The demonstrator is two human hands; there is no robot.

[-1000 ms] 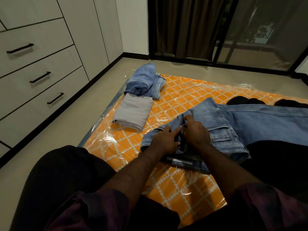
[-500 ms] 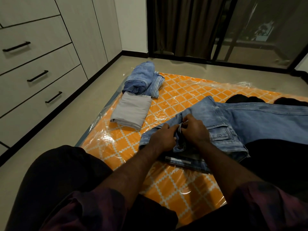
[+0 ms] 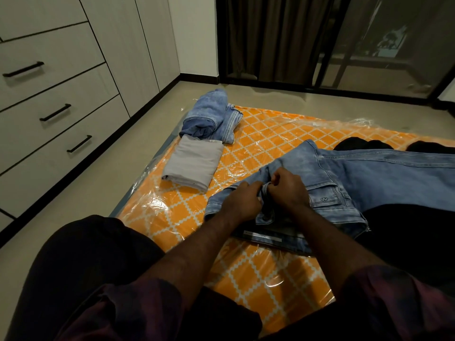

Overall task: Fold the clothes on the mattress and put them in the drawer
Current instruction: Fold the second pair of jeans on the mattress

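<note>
Our left hand [image 3: 242,201] and right hand [image 3: 289,187] both pinch the jeans [image 3: 344,178] waistband. Jeans lie on the mattress [image 3: 266,134].

The orange diamond-patterned mattress [image 3: 258,134] wears shiny, crinkly clear plastic. The faded blue denim jeans [image 3: 369,173] look rough. The folded grey cloth [image 3: 194,163] looks smooth and matt.
</note>
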